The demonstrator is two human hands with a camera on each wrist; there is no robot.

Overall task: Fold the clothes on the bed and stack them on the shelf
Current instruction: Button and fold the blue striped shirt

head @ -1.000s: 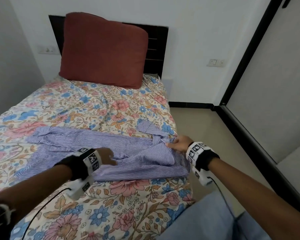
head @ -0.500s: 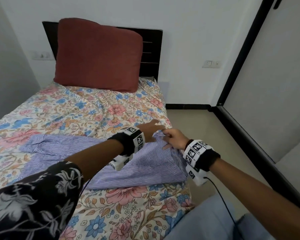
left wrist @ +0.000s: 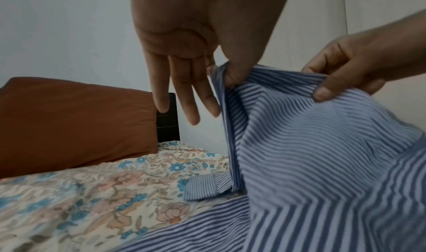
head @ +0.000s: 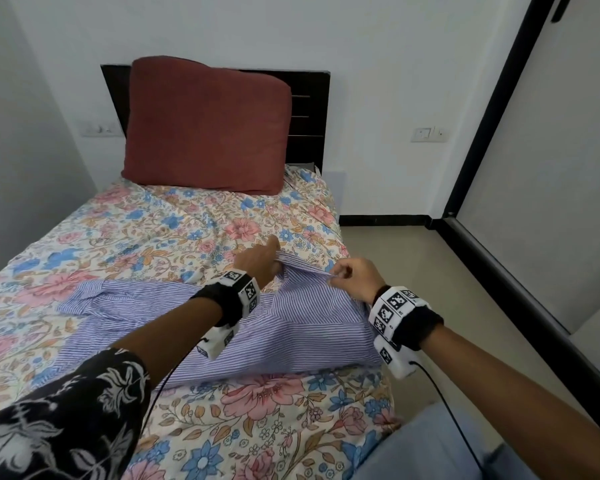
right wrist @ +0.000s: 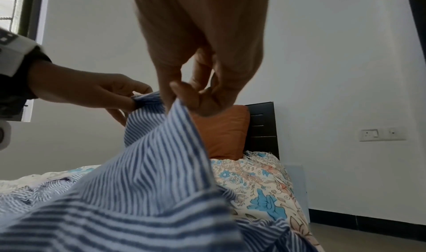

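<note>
On floral bed (head: 174,237), striped shirt (head: 302,327), red pillow (head: 205,126)

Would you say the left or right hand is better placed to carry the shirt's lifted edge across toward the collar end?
Probably the left hand: it pinches the striped shirt nearer that end.

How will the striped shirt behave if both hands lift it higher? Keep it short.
Probably floppy: the striped shirt drapes and creases between the left hand and right hand. Likely light, since fingertip pinches raise its edge. Its loose sleeve would probably dangle.
</note>
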